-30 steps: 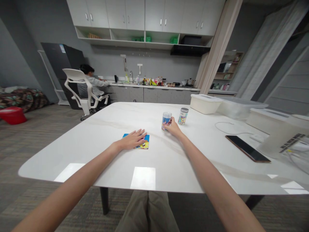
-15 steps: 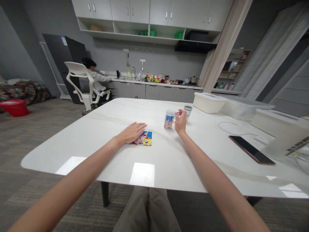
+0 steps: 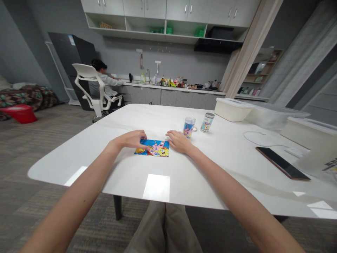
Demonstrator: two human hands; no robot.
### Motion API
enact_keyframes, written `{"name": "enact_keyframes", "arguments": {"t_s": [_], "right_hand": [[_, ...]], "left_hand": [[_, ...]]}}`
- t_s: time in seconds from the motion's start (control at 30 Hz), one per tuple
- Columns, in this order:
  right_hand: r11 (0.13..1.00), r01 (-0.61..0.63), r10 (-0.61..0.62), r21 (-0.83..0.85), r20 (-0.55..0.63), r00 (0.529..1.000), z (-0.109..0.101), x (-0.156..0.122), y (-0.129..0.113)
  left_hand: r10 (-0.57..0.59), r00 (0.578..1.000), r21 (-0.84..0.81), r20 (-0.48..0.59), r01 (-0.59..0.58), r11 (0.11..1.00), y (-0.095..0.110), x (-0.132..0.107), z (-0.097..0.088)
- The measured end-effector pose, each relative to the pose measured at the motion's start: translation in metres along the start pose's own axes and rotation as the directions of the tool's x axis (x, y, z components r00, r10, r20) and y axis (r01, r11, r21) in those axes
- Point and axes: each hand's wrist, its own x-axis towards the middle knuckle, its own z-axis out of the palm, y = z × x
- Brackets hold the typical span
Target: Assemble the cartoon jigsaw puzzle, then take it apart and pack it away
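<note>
On the white table (image 3: 116,121) lies a flat rectangular cartoon picture (image 3: 156,148), blue, pink and yellow. My left hand (image 3: 133,139) is at its left side, the thumb reaching over the picture and the fingers bent by the far edge. At the right edge rests my right hand (image 3: 180,141), palm down with the fingers stretched out. Just behind that hand stands a clear glass mug (image 3: 189,127) with a cartoon print, its handle to the right. Further right is an upright printed jar (image 3: 207,123) with a grey lid.
A dark phone (image 3: 281,163) and a white cable (image 3: 263,143) lie on the right. Lidded plastic boxes (image 3: 233,110) line the table's right side. Across the room a person (image 3: 106,82) sits in a white chair (image 3: 92,88) by the kitchen counter.
My right hand has moved left from beside the mug and jar to the picture's right edge. My left hand has slid left off the picture's middle, uncovering more of it.
</note>
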Motion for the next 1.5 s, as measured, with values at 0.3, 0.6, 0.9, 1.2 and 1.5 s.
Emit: {"name": "enact_keyframes", "arguments": {"t_s": [0.3,0.6,0.9,1.2,1.5], "right_hand": [[0.817,-0.505,0.555,0.279,-0.62,0.555,-0.038,0.0,0.02],[0.542,-0.528,0.78,0.654,-0.156,0.607,0.0,-0.005,0.063],[0.375,-0.511,0.695,0.774,0.13,0.707,-0.027,-0.017,0.065],[0.301,-0.398,0.553,0.867,0.182,0.813,-0.074,-0.038,0.083],[0.787,-0.064,0.451,0.614,-0.502,0.738,-0.087,-0.002,0.027]], "left_hand": [[-0.001,1.0,-0.062,-0.017,0.0,0.998,-0.001,0.001,0.006],[0.026,0.999,-0.087,-0.018,-0.028,0.996,0.008,0.007,0.011],[-0.01,1.0,-0.078,0.007,0.01,0.997,0.009,0.005,0.007],[-0.017,1.0,-0.075,0.023,0.018,0.997,0.005,0.001,0.005],[-0.183,0.977,0.014,0.111,0.182,0.983,-0.02,-0.006,-0.003]]}}
